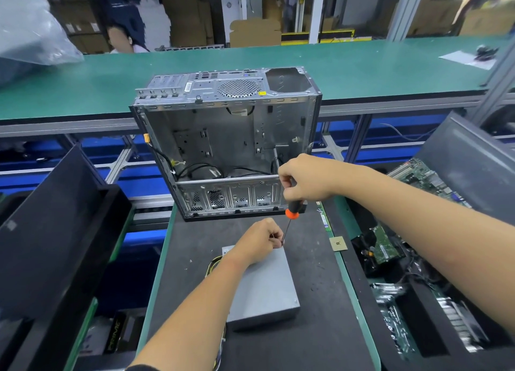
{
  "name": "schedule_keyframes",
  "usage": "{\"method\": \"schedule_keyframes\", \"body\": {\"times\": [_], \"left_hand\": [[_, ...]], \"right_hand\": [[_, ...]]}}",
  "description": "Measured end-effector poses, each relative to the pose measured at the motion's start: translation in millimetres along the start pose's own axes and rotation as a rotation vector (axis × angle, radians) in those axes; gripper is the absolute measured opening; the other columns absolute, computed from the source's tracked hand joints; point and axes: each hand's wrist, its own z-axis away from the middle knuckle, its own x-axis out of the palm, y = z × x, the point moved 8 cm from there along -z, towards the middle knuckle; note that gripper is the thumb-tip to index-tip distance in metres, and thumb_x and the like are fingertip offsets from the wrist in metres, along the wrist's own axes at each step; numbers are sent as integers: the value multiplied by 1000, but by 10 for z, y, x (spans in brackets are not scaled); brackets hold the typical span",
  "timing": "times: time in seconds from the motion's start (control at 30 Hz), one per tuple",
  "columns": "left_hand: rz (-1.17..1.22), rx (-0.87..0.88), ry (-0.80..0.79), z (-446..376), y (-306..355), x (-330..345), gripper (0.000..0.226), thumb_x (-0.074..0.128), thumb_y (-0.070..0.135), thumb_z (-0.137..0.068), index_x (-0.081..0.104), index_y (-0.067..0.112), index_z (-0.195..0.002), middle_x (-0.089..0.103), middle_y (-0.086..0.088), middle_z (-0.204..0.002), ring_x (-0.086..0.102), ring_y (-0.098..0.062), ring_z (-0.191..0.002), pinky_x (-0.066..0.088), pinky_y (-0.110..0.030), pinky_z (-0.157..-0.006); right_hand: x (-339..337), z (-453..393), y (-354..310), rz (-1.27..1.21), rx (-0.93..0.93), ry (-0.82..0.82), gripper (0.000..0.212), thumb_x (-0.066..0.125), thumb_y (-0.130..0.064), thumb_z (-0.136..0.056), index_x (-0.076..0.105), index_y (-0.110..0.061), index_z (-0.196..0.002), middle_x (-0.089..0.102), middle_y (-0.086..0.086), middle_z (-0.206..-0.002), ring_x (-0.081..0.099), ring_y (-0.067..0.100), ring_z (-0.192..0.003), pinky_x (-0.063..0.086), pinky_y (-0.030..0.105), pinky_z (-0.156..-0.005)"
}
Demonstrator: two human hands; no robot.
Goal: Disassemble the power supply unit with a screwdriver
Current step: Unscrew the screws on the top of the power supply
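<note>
At the far right corner of a grey power supply unit (262,284) lying mid-bench, the right hand (303,179) grips an orange-collared screwdriver (289,217) while the left hand (259,241) pinches its tip; a slip could strip the screw.

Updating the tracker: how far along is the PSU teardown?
Done: the power supply unit is out of the gutted case and lies on the dark mat. In hand: the right hand holds the screwdriver, tip at the unit's far edge, where the left hand pinches beside the shaft. Left: the cover looks still closed, so the opening remains.
</note>
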Motion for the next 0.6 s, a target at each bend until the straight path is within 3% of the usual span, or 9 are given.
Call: {"method": "schedule_keyframes", "body": {"times": [0.1, 0.17, 0.3, 0.47, 0.53, 0.6], "left_hand": [[-29, 11, -6, -8, 24, -15, 17, 50, -7, -81, 58, 3, -70, 56, 1, -84, 56, -16, -78, 45, -28, -70], [32, -43, 43, 3, -38, -95, 20, 54, -5, -82, 56, 10, -69, 56, 4, -80, 53, -8, -72, 41, -23, -66], [192, -222, 215, 157, -358, -508, 25, 56, -4, -85, 56, 17, -70, 66, 4, -72, 59, -5, -66, 47, -16, -60], [277, -280, 323, 499, -729, -1166, 22, 59, -8, -83, 61, 11, -72, 67, -4, -66, 64, -15, -62, 53, -25, -63], [244, -306, 340, 638, -856, -1365, 20, 66, -1, -82, 66, 17, -73, 68, 2, -66, 64, -10, -63, 52, -20, -62], [149, -369, 380, 760, -1010, -1511, 19, 70, 5, -80, 68, 22, -72, 65, 9, -63, 60, -5, -61, 47, -12, -54]], "right_hand": [[-42, 31, 27, 20, 9, -2, 12, 61, -25, -84, 55, -17, -79, 58, -1, -78, 45, 12, -61, 34, 27, -52], [-103, 53, 68, 4, 22, 23, 12, 60, -25, -85, 54, -17, -77, 56, -2, -75, 46, 15, -63, 35, 28, -53], [-155, 30, 93, -152, 62, 49, 10, 59, -24, -85, 58, -19, -76, 65, -1, -72, 63, 15, -56, 42, 24, -52], [344, -109, -186, -224, 56, -276, 20, 62, -24, -84, 65, -7, -93, 68, 3, -73, 68, 15, -53, 50, 23, -55], [572, -209, -359, -180, 43, -337, 22, 59, -25, -84, 60, -4, -88, 61, 4, -71, 66, 17, -49, 48, 24, -54], [751, -325, -533, -144, 36, -359, 23, 56, -28, -87, 55, -5, -83, 63, 8, -81, 64, 19, -48, 45, 24, -50]]}}
